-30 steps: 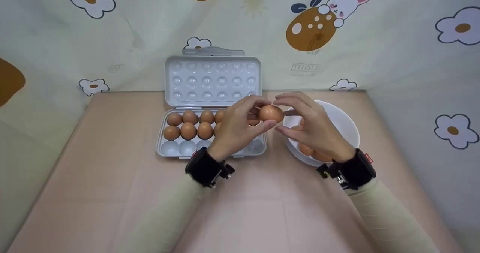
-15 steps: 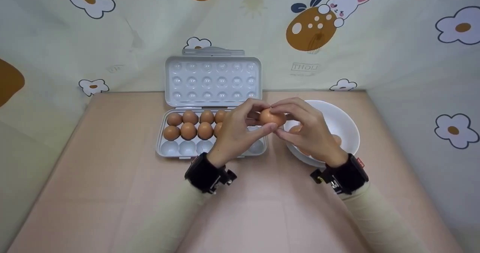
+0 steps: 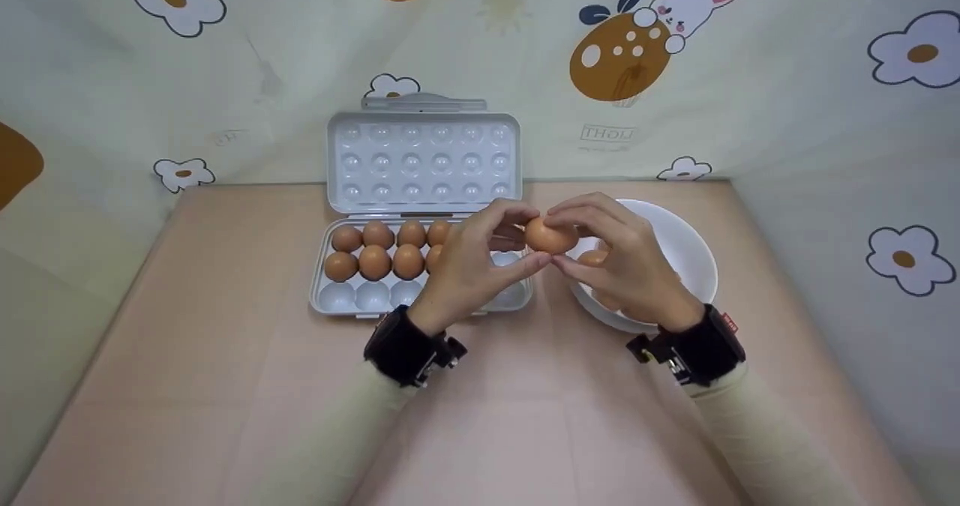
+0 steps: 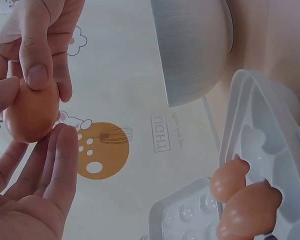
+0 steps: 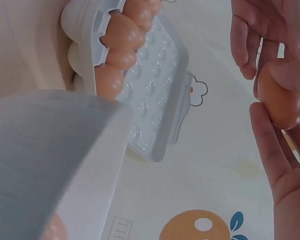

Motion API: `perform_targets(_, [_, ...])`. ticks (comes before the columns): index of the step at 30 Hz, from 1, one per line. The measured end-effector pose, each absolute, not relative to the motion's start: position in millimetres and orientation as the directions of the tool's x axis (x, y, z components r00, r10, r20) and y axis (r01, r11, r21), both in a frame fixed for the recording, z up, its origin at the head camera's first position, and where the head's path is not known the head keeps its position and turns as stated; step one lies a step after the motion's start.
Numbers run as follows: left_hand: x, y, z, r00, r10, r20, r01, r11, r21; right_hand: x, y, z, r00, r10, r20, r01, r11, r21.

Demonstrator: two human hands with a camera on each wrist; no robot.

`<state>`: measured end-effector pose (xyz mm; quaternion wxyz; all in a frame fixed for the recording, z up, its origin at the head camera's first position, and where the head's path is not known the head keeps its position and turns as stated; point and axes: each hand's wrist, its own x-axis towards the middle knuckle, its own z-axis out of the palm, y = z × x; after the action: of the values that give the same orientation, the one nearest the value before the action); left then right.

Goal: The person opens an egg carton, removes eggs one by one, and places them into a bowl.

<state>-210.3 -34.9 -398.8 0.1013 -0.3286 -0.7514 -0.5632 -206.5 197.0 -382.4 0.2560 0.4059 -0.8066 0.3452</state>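
We pinch a brown egg (image 4: 31, 112) between both hands' fingertips (image 4: 37, 75), left of the white bowl (image 4: 192, 47) and open egg tray (image 4: 262, 165).

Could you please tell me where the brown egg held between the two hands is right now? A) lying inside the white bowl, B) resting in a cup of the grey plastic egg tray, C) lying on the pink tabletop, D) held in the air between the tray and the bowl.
D: the brown egg is pinched by the left hand and right hand, above the gap between the grey plastic egg tray and the white bowl.

We note a pink table (image 3: 187, 386) bearing an open grey egg tray (image 3: 330, 305) and a white bowl (image 3: 686, 244).
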Motion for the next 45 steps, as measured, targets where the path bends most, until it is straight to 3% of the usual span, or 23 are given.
perform_targets(9, [-213.5, -56.8, -404.6, -0.737, 0.399, 0.546, 0.676, 0.409, 0.614, -222.0, 226.5, -362.4, -0.570, -0.557, 0.604, -0.800, 0.542, -0.256])
perform_targets(14, [-216.9, -66.3, -412.6, -0.718, 0.422, 0.554, 0.696, 0.472, 0.542, -231.8, 241.5, -358.5, -0.636, -0.573, 0.516, -0.752, 0.611, -0.248])
perform_targets(22, [-220.2, -76.1, -418.1, -0.766, 0.395, 0.507, 0.628, 0.627, 0.461, -243.7, 255.8, -361.7, -0.767, -0.537, 0.351, -0.634, 0.719, -0.285])
perform_targets(31, [-223.4, -81.1, -424.4, -0.771, 0.392, 0.501, 0.611, 0.676, 0.412, -263.6, 256.5, -370.4, -0.888, -0.448, 0.103, -0.454, 0.819, -0.351])
perform_targets(39, [-224.6, -82.3, -426.2, -0.789, 0.391, 0.475, 0.592, 0.692, 0.413, -275.7, 253.0, -384.3, -0.919, -0.389, -0.067, -0.337, 0.862, -0.379])
perform_targets(45, [-226.3, -81.9, -426.4, -0.798, 0.391, 0.459, 0.581, 0.701, 0.413, -273.7, 249.5, -393.3, -0.933, -0.334, -0.132, -0.237, 0.849, -0.472])
